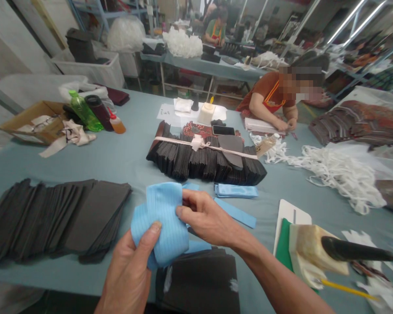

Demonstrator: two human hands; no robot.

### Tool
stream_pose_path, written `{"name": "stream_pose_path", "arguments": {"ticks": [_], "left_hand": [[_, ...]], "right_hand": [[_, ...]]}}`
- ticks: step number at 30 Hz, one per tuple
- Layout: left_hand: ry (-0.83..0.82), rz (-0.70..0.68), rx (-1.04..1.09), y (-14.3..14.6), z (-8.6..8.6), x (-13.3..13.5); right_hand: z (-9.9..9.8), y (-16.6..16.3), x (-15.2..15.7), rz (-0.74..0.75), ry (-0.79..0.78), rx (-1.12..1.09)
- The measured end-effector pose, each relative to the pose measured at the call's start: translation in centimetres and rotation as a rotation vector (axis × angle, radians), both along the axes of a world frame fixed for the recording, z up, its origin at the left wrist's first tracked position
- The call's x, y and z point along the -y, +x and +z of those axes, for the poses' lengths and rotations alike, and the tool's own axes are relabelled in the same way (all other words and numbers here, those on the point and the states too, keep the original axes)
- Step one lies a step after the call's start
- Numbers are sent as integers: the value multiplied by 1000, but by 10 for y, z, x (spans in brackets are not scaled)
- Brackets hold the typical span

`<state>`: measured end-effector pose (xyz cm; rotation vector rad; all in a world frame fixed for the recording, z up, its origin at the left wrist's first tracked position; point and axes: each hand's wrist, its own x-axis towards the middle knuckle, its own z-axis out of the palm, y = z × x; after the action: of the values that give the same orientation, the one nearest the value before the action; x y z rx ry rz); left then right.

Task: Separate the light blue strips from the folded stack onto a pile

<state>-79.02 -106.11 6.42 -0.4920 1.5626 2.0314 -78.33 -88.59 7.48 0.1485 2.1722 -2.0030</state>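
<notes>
bundle (165,218), blue and ribbed, is held up over the near edge of the tabletop (114,161). its left side is grasped in the left hand (129,270), with the thumb pressed on its face; its right side is pinched by the right hand (209,216) between thumb and fingers. below the hands a dark stack (198,279), smudged with white, is set at the near edge, partly hidden by the bundle. toward the near left corner dark sheets (59,218) are spread in an overlapping row. beyond the right hand, a blue strip (237,213) and a folded blue pack (236,190) are laid flat. nearer the far edge, black pieces (196,163) are bound by a pale band (173,140), and a phone (223,130) is rested just behind. on the right, a pale block (309,244) is fitted with a black handle (356,249). by the left edge a box (46,109), a green bottle (85,111) and a flask (100,111) are grouped. at the far edge, rightward, a pale pile (262,126) is attended by a co-worker (265,96).
</notes>
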Motion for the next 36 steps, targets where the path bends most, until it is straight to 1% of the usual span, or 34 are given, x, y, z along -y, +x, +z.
{"name": "stream_pose_path", "arguments": {"ticks": [2, 6, 8, 11, 15, 17, 21, 26, 31, 36], "left_hand": [[-14, 21, -30, -1, 3, 0], [-16, 58, -44, 1, 9, 0], [-5, 58, -28, 3, 10, 1], [15, 6, -10, 7, 6, 4], [-45, -98, -30, 12, -2, 12], [-58, -114, -45, 12, -4, 15], [-34, -84, -58, 12, 1, 15], [5, -24, -123, 10, 8, 14], [22, -3, -133, 9, 5, 14], [32, 2, -124, 10, 0, 13]], "right_hand": [[2, 4, 4, -34, -18, 54], [1, 13, 13, -52, 82, 103], [0, 16, 14, -56, 86, 90], [0, 17, 10, -16, 25, 80], [3, 17, 5, 27, -2, 107], [3, 18, 6, 24, -8, 99], [-1, 19, 12, 11, -24, 98], [-6, 19, 13, -66, -53, 155], [-7, 19, 12, -42, -71, 144], [-13, 16, 10, -51, -45, 95]]}}
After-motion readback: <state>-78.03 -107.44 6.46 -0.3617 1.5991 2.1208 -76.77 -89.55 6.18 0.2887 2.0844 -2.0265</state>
